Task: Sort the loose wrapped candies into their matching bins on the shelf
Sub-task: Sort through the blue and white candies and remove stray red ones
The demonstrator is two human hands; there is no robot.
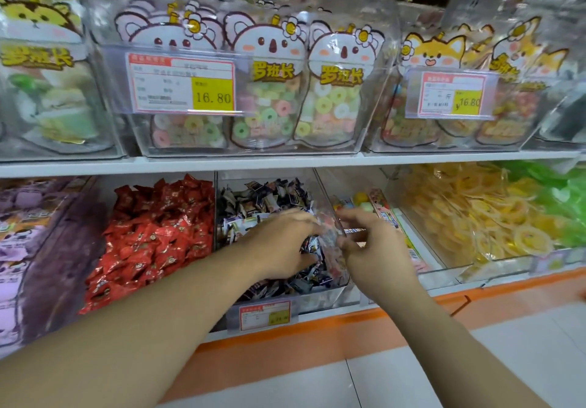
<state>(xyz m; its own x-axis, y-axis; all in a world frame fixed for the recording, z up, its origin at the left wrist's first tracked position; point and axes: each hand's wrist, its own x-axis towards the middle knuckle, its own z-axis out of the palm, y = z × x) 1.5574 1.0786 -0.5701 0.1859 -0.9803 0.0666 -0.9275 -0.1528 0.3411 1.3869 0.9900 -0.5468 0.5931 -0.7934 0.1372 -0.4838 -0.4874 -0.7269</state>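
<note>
Both hands are reaching into the clear plastic bin of dark blue-and-white wrapped candies, the left hand curling round several crinkly ones while the right hand is pinching one at its fingertips.

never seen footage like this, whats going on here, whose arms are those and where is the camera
There is no machine here. The camera sits on a person's head and looks forward and down, so the two arms reaching in are that person's own. There is only this one picture.

They stand at a shop shelf. On the lower shelf, clear bins hold loose sweets: a bin of red wrapped candies, then a bin of dark blue and white wrapped candies, then yellow ring sweets. Above stand bags of ring gummies with price tags.

The left hand digs into the dark candies with curled fingers. The right hand is at that bin's right wall; whether it holds a candy is too blurred to tell.
</note>
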